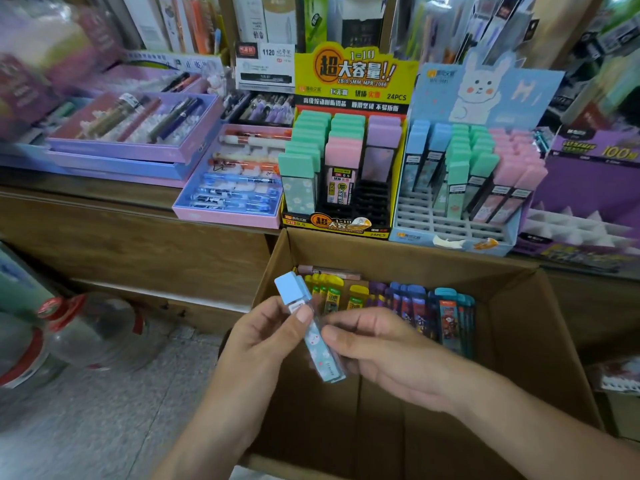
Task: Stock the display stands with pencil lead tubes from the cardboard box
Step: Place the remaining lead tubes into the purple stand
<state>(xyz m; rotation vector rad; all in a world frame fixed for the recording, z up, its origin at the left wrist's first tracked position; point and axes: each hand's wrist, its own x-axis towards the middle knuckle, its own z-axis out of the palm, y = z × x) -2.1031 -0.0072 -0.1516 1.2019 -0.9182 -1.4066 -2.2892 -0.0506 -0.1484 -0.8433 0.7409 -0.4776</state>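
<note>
Head view. The left hand (263,336) and right hand (377,348) together held one blue-capped lead tube (317,344) above the open cardboard box (512,323). The tube was tilted, with its cap up and to the left. The left thumb pressed the tube just below the cap, with the fingers curled behind it. The right thumb and fingers pinched its middle and lower body. Packets of stationery (415,303) stood in a row along the far side of the box. Behind the box, on the wooden counter (138,216), the yellow display stand (353,74) held green, pink and purple tubes. Just beside it, to the right, the blue display stand (485,88) held blue, green and pink tubes, with bare slots along its front rows.
</note>
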